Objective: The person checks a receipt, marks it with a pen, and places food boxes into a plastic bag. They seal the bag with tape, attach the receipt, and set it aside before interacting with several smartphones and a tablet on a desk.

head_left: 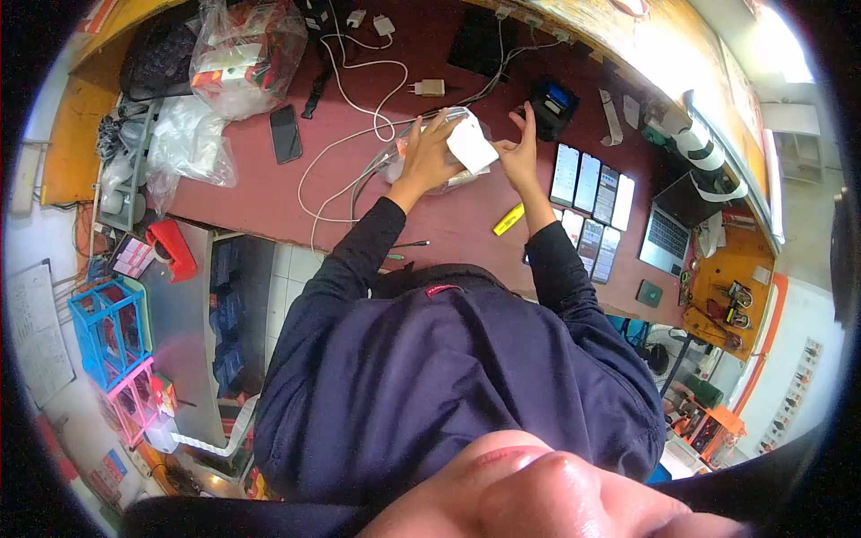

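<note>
A small white box [471, 145] is held above the table between my two hands, tilted. My left hand [426, 157] grips its left side, fingers spread over the edge. My right hand [517, 160] touches its right corner, with the index finger stretched upward. Under the left hand lies clear plastic wrapping [462, 177], partly hidden by the hand and box. A yellow highlighter-like object [508, 220] rests on the table near my right wrist. Several lit phones [587, 184] lie in rows right of my right hand.
White cables [309, 193] loop across the red-brown table [251, 202]. A dark phone [285, 134] and plastic bags [188, 148] are at left. A charger [429, 87] and black device [552, 106] lie toward the back. An open laptop [665, 235] stands at right.
</note>
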Tool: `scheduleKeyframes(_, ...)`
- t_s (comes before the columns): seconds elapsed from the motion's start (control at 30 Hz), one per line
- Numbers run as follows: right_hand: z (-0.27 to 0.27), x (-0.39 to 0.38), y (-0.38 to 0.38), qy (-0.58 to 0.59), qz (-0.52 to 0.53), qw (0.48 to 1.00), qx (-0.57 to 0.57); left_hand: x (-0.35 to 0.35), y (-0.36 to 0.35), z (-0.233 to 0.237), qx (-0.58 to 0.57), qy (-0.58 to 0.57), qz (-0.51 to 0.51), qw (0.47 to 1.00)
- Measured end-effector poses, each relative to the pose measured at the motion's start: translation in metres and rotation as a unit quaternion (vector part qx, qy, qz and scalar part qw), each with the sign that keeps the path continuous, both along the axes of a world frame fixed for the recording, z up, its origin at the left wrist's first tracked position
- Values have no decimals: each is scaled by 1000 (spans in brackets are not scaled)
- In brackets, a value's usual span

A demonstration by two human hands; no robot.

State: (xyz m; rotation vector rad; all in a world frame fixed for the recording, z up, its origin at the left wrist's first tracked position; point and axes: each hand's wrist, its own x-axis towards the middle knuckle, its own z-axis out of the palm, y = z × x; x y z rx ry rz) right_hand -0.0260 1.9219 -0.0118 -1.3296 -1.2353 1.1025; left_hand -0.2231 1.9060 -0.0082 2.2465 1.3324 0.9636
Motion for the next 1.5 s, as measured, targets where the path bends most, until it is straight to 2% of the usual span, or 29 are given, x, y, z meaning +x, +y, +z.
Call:
scheduleKeyframes(0.07, 9, 1, -1, -12, 1, 1000, -5, 2, 1, -1, -26, -16, 31, 999)
scheduleKeyframes(0.13, 25, 4, -2, -72, -5, 997, 20, 3, 12, -23, -11, 133, 17, 991)
scheduleKeyframes(0.17, 23, 13, 4, -73, -4, 997, 20, 2, 11, -20, -10, 133, 18, 991)
scheduleKeyframes(0.23, 17, 32, 19, -106, 103, 989, -15, 3, 9, -12, -40, 29, -1, 999)
scheduleKeyframes(0.3, 54, 25, 17, -107, 108, 988, -9, 0, 11, -12, -46, 21, -11, 999)
scheduleKeyframes(0.37, 76, 24, 22, -271, 255, 928, -6, -1, 13, -15, -52, 12, -21, 998)
scheduleKeyframes(0.4, 77, 22, 25, -272, 270, 920, -88, -1, 14, -18, -54, 15, -23, 998)
scheduleKeyframes(0.53, 86, 10, 37, -302, 344, 888, -33, -3, 13, -18, -52, 23, -17, 998)
scheduleKeyframes(0.6, 86, 4, 44, -321, 406, 855, -7, -1, 15, -32, -32, 44, -2, 999)
scheduleKeyframes(0.63, 84, 1, 47, -322, 409, 854, -6, 0, 16, -40, -14, 66, 10, 998)
scheduleKeyframes(0.73, 78, -5, 54, -300, 426, 853, 19, 1, 7, -13, -57, 36, 7, 998)
scheduleKeyframes(0.83, 81, -11, 58, -321, 438, 840, 14, 3, 16, -41, -19, 63, 19, 998)
scheduleKeyframes(0.9, 86, -15, 58, -337, 468, 817, 13, 2, 11, -26, -34, 35, 13, 999)
scheduleKeyframes(1.13, 51, -14, 58, -329, 474, 816, 36, 1, 10, -20, -49, -1, 8, 999)
scheduleKeyframes(1.23, 32, -17, 54, -378, 429, 819, 57, 4, 17, -41, -25, 23, 19, 999)
scheduleKeyframes(1.3, 31, -24, 43, -532, 321, 783, 32, 4, 17, -39, -28, 23, 17, 999)
scheduleKeyframes(1.33, 33, -24, 42, -531, 321, 784, 31, 4, 15, -38, -32, 22, 17, 999)
scheduleKeyframes(1.4, 40, -23, 45, -605, 289, 741, 19, 5, 16, -34, -40, 34, 14, 999)
scheduleKeyframes(1.5, 42, -18, 47, -567, 314, 762, -12, 5, 24, -38, -35, 47, 11, 998)
